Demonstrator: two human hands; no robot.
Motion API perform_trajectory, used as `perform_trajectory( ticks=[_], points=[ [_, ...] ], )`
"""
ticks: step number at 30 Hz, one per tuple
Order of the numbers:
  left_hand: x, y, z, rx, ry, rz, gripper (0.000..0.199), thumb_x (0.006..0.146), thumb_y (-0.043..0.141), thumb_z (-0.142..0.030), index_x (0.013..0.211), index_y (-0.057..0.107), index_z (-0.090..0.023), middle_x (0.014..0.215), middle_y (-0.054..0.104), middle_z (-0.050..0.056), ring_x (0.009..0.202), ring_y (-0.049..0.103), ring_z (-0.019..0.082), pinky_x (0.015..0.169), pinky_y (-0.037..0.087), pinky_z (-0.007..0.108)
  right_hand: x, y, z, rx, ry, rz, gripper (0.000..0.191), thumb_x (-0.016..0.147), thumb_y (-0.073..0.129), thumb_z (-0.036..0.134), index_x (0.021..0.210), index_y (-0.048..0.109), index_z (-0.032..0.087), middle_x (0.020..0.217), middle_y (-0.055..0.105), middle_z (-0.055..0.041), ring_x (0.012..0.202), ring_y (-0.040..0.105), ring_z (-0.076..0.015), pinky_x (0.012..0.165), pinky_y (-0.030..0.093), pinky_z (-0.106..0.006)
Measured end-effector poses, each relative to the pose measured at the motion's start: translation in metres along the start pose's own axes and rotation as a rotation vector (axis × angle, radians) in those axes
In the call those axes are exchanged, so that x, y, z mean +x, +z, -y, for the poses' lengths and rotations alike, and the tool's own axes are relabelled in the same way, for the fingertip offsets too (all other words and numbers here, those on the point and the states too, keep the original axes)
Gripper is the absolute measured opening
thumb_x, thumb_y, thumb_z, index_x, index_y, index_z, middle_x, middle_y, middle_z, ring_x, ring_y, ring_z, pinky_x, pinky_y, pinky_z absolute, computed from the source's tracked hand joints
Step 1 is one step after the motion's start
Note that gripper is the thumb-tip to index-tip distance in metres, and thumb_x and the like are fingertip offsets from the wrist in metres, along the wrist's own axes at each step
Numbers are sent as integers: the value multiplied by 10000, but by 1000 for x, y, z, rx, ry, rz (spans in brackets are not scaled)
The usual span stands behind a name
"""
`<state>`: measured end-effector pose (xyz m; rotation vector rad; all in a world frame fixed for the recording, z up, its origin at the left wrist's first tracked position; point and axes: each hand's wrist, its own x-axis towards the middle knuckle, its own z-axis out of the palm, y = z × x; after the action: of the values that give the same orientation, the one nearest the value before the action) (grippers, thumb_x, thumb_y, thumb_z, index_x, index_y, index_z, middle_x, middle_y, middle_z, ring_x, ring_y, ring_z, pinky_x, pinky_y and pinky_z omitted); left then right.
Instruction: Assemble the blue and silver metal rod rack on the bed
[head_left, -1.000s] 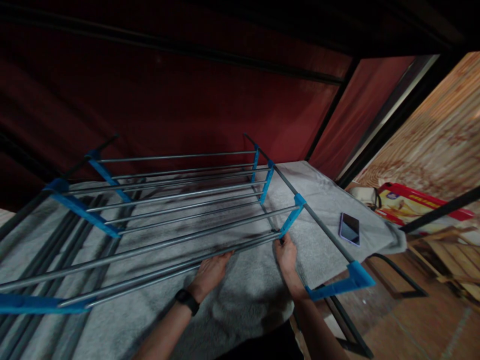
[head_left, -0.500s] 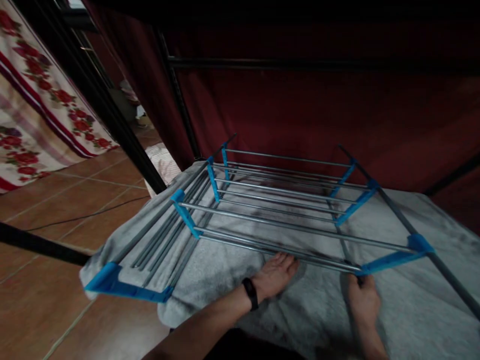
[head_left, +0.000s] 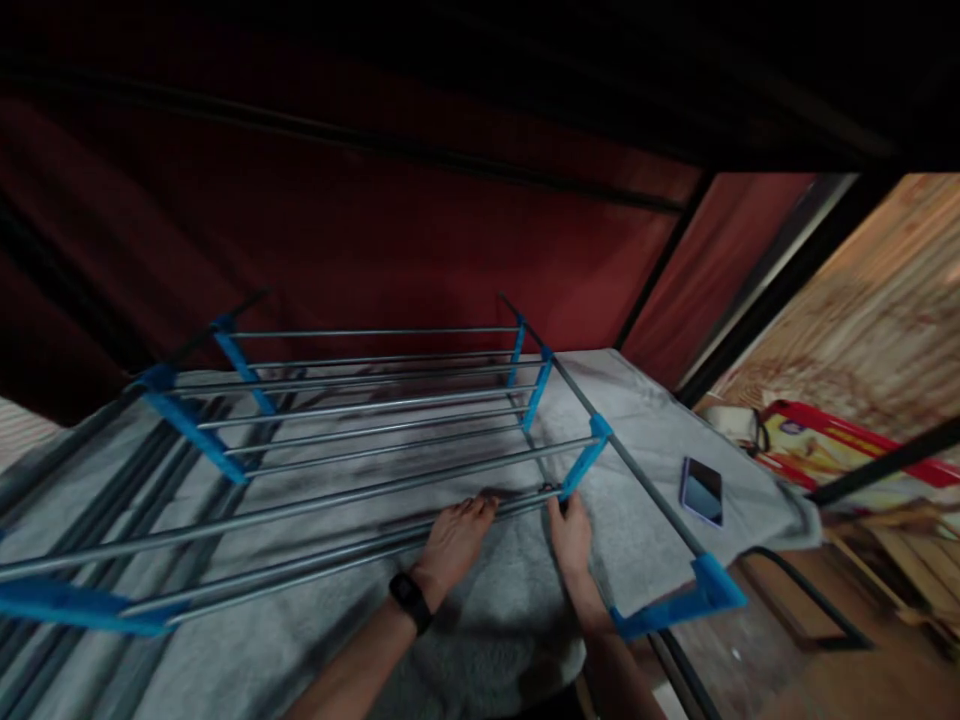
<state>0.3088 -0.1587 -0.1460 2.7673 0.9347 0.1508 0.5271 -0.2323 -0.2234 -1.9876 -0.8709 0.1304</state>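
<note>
A folding drying rack of grey metal rods and blue plastic brackets (head_left: 536,397) stands over a grey fleece cover. My left hand (head_left: 454,540), with a black band on its wrist, lies along the front lower rods, fingers stretched out and rather flat. These rods run behind or under it. My right hand (head_left: 571,540) is closed round the front right lower corner of the rack, just below a blue bracket's end. Its fingertips are partly hidden.
A phone (head_left: 702,491) lies on the grey cover (head_left: 630,560) at the right. Dark red curtains (head_left: 420,270) hang behind the rack from a black metal frame (head_left: 652,270). On the far right are a red-and-yellow box (head_left: 825,440) and wooden pieces (head_left: 885,570).
My view has swung to the right, bringing the phone and box into sight. The hands keep about the same places on the rack.
</note>
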Motion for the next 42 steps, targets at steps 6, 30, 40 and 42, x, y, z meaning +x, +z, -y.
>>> perform_trajectory(
  ticks=[6, 30, 40, 42],
  points=[
    [-1, -9, -1, 45, 0, -27, 478, 1031, 341, -97, 1441, 572, -182, 1284, 727, 118, 1120, 718, 257, 914, 581, 406, 3, 2, 3, -101, 51, 17, 596, 1002, 356, 641, 1151, 685, 168, 1041, 759, -165, 963, 709, -314, 841, 484, -386],
    [6, -29, -4, -60, -24, 25, 446, 1056, 335, -158, 1422, 584, -219, 1314, 730, 86, 1139, 724, 247, 906, 570, 385, -1, 0, 4, 308, -40, -55, 497, 975, 495, 496, 1360, 596, 198, 1339, 677, -135, 1245, 623, -274, 1064, 482, -428],
    [7, -30, -1, -94, -47, 39, 425, 1067, 341, -196, 1406, 589, -263, 1305, 737, 80, 1123, 729, 219, 894, 547, 332, 9, -8, 11, 324, -41, -70, 207, 918, 537, 416, 1002, 607, 240, 883, 654, 2, 819, 590, -191, 814, 491, -324],
    [7, -31, -1, -93, -50, 48, 429, 1067, 342, -196, 1410, 591, -259, 1317, 732, 85, 1122, 731, 221, 897, 551, 336, 11, -9, 8, 305, -40, -49, 187, 917, 543, 431, 944, 582, 250, 826, 623, 19, 775, 572, -188, 776, 482, -319]
  ],
)
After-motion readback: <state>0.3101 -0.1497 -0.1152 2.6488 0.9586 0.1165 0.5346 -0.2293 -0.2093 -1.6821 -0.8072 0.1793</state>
